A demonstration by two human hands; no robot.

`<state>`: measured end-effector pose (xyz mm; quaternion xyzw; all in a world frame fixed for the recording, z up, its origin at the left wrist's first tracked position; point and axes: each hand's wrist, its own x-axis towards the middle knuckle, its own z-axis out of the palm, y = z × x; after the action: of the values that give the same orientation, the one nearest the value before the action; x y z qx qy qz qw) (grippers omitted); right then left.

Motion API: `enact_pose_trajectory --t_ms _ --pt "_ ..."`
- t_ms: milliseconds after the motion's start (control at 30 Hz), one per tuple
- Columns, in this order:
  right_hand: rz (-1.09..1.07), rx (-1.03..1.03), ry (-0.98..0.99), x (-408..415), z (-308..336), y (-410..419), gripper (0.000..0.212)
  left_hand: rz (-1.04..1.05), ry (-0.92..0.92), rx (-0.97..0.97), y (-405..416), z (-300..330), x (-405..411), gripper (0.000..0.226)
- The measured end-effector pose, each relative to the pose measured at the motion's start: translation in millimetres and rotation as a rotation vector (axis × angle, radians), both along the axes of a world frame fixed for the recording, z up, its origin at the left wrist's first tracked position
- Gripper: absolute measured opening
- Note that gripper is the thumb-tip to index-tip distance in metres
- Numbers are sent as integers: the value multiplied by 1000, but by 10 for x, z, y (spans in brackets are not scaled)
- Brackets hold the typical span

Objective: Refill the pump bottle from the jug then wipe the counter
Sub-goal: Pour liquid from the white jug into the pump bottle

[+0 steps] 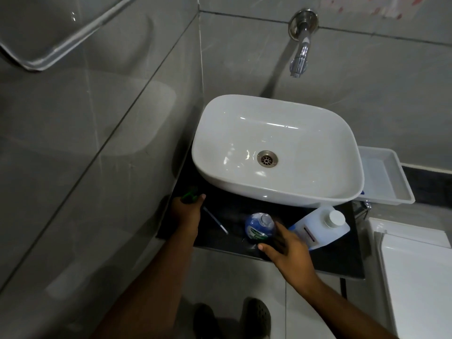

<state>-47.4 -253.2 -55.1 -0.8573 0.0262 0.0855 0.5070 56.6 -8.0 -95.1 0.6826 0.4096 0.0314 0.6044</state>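
The pump bottle (258, 227) stands open-necked on the dark counter (220, 241) in front of the basin, clear with blue liquid and a blue-green label. My right hand (287, 245) grips its right side, thumb at the front. My left hand (187, 212) holds the green pump head (189, 194) at the counter's left end, and its thin dip tube (216, 221) slants down toward the bottle. The translucent white jug (318, 228) with a white screw cap (333, 217) stands capped just right of the bottle, behind my right hand.
A white vessel basin (276, 152) fills most of the counter under a chrome wall tap (299, 55). A white plastic tray (384, 177) sits right of the basin. A white appliance (415, 277) stands lower right. Grey tiled wall runs close along the left.
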Motion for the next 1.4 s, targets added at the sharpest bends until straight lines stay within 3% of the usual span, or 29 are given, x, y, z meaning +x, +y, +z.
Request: enact_pose_trajectory --t_ms 200,333,500,600,667,733,867,1000,1133,1267,1333,1400 --pt "-245 25 45 -419 -125 -201 54 -68 26 14 -39 65 -237 37" --pt "-487 44 43 -597 -117 -434 40 -79 59 28 -65 238 -422 45" --pt "-613 97 -35 -607 78 -600 65 -98 -224 198 -422 738 -779 25" --pt "-566 158 -66 -454 169 -686 97 -299 -430 151 -802 1050 -853 18" --pt "-510 184 -77 -328 211 -728 106 -462 -524 149 -1043 1210 -817 14" --pt "-454 146 -120 -231 257 -737 101 -664 -596 219 -1264 1323 -738 16" --pt "-403 84 -221 -119 300 -750 69 -1098 -705 503 -1685 1498 -545 32" --pt "-390 39 -200 -116 270 -810 73 -1409 -732 642 -1892 1546 -369 42" --pt "-365 35 -182 -137 205 -891 73 -1664 -572 621 -1921 1481 -276 43" --pt "-352 20 -169 -153 167 -905 75 -1604 -504 509 -1935 1394 -279 34" --pt "-349 22 -180 -162 191 -898 71 -1527 -518 536 -1960 1354 -310 25" --pt "-345 18 -193 -171 227 -889 68 -1401 -491 622 -1979 1307 -355 31"
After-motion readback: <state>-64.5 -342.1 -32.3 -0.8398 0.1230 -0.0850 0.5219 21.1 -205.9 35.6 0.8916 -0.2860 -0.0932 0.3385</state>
